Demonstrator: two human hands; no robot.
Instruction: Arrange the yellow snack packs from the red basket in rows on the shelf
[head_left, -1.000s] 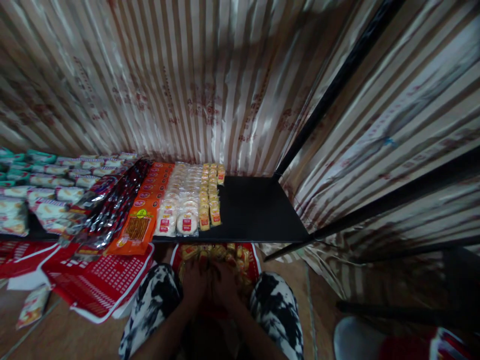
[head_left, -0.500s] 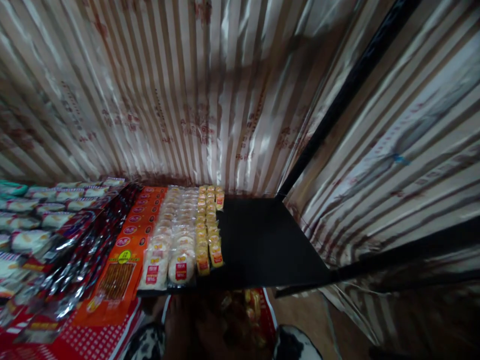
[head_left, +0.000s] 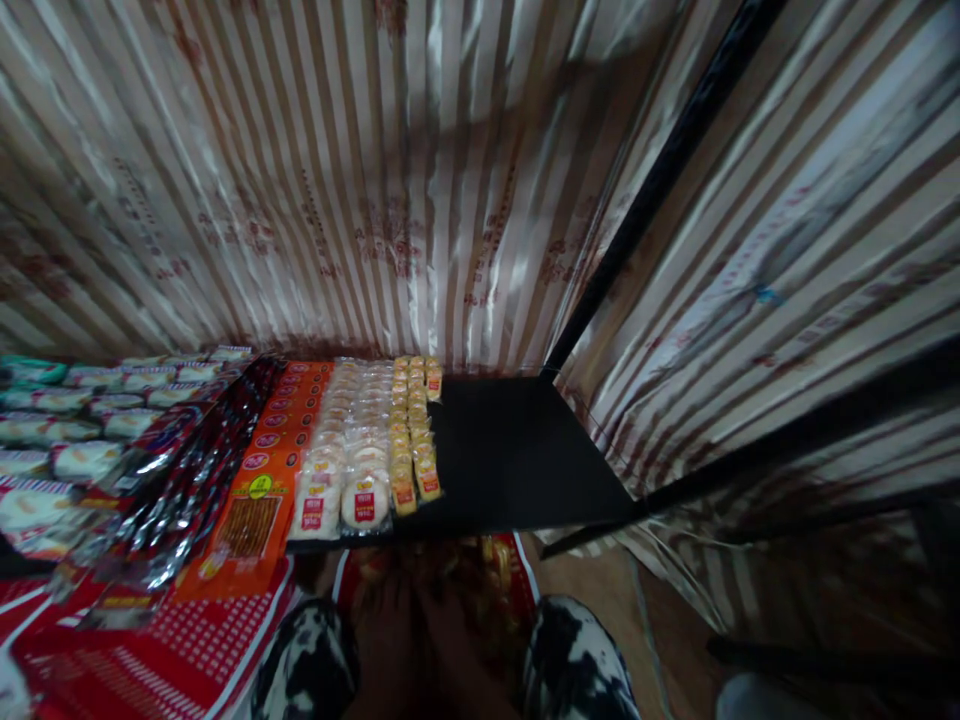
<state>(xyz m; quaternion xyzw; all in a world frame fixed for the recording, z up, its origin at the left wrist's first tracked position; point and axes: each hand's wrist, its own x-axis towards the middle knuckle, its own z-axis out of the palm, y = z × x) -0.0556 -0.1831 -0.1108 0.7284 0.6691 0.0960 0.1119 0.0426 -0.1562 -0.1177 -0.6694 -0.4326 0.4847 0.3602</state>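
Note:
My left hand [head_left: 386, 640] and my right hand [head_left: 454, 650] are low between my knees, dark and smeared by motion. They are down in a red bag [head_left: 517, 580] that holds small yellow snack packets [head_left: 491, 565]. Their fingers cannot be made out. Just above them runs the front edge of a black shelf [head_left: 517, 460]. On the shelf lie two rows of the same small yellow packets [head_left: 416, 440], beside rows of round white cake packets [head_left: 352, 470].
Further left the shelf carries orange packets [head_left: 262, 480], dark shiny packets [head_left: 187, 470] and white packets [head_left: 75, 430]. Red printed bags [head_left: 172, 660] lie on the floor at left. Striped foil sheeting [head_left: 420, 180] backs the shelf; black frame posts [head_left: 652, 170] stand at right.
The camera tilted up and then partly back down. My hands stay low in the red bag; they were clearer one second ago and are now blurred.

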